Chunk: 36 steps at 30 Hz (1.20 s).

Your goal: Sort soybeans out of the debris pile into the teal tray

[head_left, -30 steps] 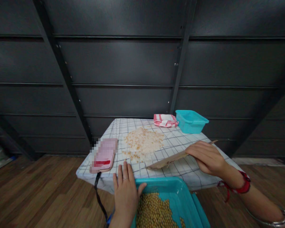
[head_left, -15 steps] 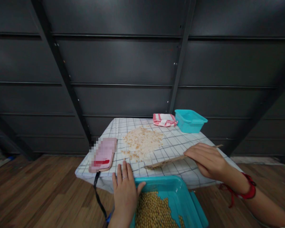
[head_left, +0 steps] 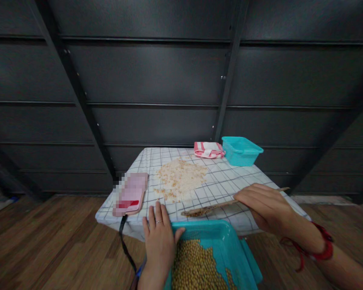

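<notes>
My right hand (head_left: 266, 207) is closed around a thin, dry brown stalk (head_left: 207, 208) with a frayed, bushy end. That end points left, just above the cloth's front edge and behind a teal basket (head_left: 222, 229). Round greenish-yellow beans (head_left: 196, 262) fill the basket's left and near part. Flat, with fingers stretched out, my left hand (head_left: 159, 237) rests at the cloth's edge and the basket's far left corner, thumb over the rim. Beyond my fingertips, a patch of white grains mixed with yellowish bits (head_left: 181, 179) lies spread on the checked cloth (head_left: 226, 185).
A phone in a pink case (head_left: 133, 193) lies on the left of the table, with a black strap (head_left: 124, 241) hanging down. At the back right are a folded pink-and-white towel (head_left: 209, 150) and a smaller teal basket (head_left: 242, 152). A dark panelled wall (head_left: 154, 76) stands behind.
The stalk has turned a little in my right hand, and its bushy end has shifted slightly left. My left hand stays in place. The view has tilted slightly.
</notes>
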Motion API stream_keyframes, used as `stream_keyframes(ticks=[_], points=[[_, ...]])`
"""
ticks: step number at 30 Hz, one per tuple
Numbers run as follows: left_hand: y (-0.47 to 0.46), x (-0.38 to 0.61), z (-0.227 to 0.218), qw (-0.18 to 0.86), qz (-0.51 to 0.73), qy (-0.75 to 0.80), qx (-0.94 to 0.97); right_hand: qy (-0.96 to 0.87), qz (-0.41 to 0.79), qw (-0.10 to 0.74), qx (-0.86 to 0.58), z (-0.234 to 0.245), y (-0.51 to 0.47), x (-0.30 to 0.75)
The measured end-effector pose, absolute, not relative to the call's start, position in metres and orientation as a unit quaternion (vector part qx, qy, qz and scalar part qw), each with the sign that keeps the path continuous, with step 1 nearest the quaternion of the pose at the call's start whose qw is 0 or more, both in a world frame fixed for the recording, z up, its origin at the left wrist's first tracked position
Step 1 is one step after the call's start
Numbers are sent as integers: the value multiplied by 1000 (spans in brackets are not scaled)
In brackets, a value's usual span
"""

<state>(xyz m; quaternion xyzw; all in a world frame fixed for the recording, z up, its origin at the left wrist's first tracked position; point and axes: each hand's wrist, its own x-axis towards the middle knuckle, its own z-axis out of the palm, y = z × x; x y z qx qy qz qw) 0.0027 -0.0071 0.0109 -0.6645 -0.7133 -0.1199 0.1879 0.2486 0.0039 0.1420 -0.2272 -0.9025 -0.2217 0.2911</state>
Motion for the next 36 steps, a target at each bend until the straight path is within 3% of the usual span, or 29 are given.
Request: stream_keyframes(ticks=[12,19,30,36], points=[[-10,8,23,160,-73,-730,-661,-904,-162,315,-242,144,-22,243],[-10,7,23,146,-63,-729,-666,-883,-261,318,-226,148,-36,245],[-7,6,9,185,-115,-718,-661,-870,-288,307,-257,143,-7,263],[-8,7,14,179,-88,-722,-662,-827,-397,302,-257,144,19,266]])
